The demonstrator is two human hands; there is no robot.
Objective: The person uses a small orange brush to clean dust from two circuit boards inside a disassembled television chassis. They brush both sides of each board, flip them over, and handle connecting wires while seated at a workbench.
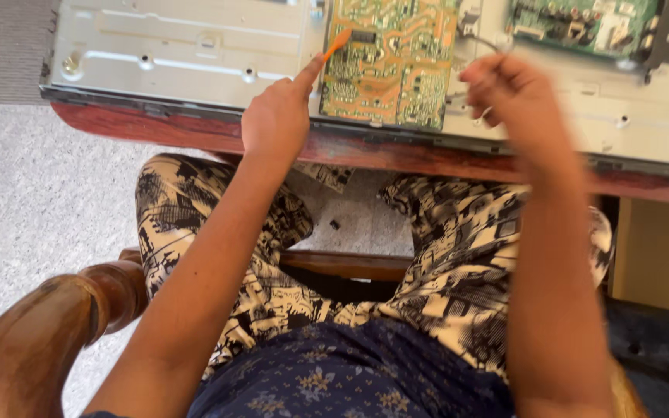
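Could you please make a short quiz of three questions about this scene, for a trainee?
1. True or false: the left hand holds an orange tool against the tan circuit board.
2. Which thing lies under both circuit boards?
A. a grey metal panel
B. a glass plate
C. a blue cloth
3. Fill in: the right hand pinches thin ____ near the board's right edge.

Key
1. True; the tip of the tool reaches the board's upper left corner.
2. A; the grey metal panel rests on a red-brown wooden table, with a green circuit board at the right.
3. Wires; the hand is blurred, so its grip is not sharp.
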